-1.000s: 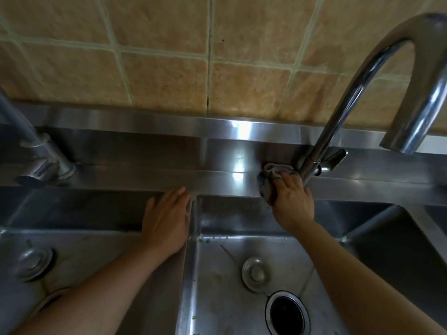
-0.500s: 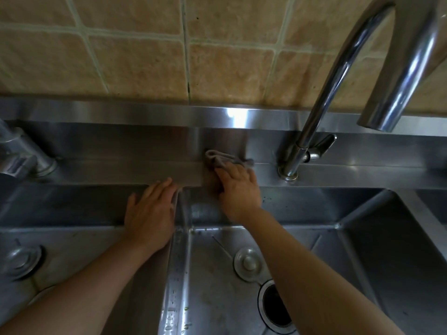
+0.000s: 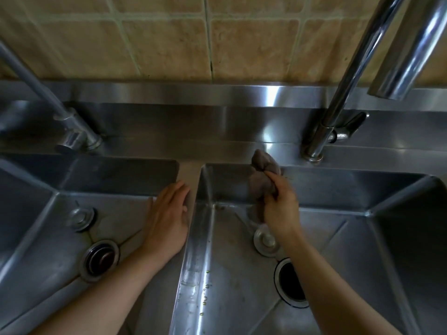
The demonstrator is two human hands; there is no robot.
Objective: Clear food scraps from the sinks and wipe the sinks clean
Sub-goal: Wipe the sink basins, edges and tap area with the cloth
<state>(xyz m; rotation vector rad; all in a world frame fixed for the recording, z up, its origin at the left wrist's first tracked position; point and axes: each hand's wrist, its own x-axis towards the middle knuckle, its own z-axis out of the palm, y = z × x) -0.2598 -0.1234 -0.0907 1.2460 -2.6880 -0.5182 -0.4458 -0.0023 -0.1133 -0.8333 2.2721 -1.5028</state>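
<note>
Beige square tiles back a brushed stainless double sink (image 3: 399, 204). I see my right hand (image 3: 280, 209) clamped around a crumpled grey-brown cloth (image 3: 262, 175), bunched lengthwise, its top pointing up toward the rear ledge. My left hand (image 3: 169, 218) lies flat, fingers together, against the divider (image 3: 191, 189). Yellowish scraps (image 3: 205, 296) dot the right basin floor.

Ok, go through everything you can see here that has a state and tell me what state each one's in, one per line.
Left hand: open, flat on the divider between the sinks.
Right hand: gripping the bunched cloth over the right sink.
Right faucet: no water running.
Left faucet: no water running.
Right drain: open, its stopper lying beside it.
Left drain: strainer seated.
Right sink: food specks near the divider.
</note>
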